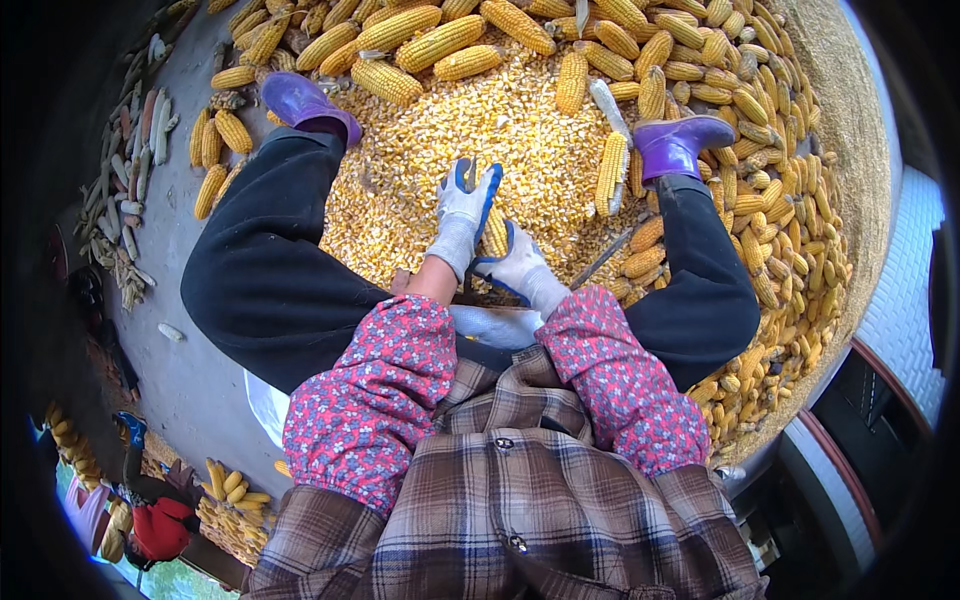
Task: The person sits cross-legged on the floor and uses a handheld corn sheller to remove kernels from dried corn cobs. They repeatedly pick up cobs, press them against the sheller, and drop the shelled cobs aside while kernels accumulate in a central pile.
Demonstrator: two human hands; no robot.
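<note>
My left hand [466, 204], in a white glove with blue coating, rests over the upper end of an ear of corn [494, 234]; a dark, narrow thing shows between its fingers, too small to name. The lower end of the ear lies in my right hand [517, 259], gloved the same way, with its thumb along the ear's side. Both hands are in front of my lap, over a heap of loose corn kernels [405, 172] between my legs. A partly stripped ear [612, 174] lies on the kernels to the right.
Whole ears of corn [757, 202] are piled ahead and to the right. Bare cobs [142, 150] lie on the concrete floor [180, 352] at the left. A dark rod [602, 257] sticks out right of my hands. A person in red [160, 531] is at the lower left.
</note>
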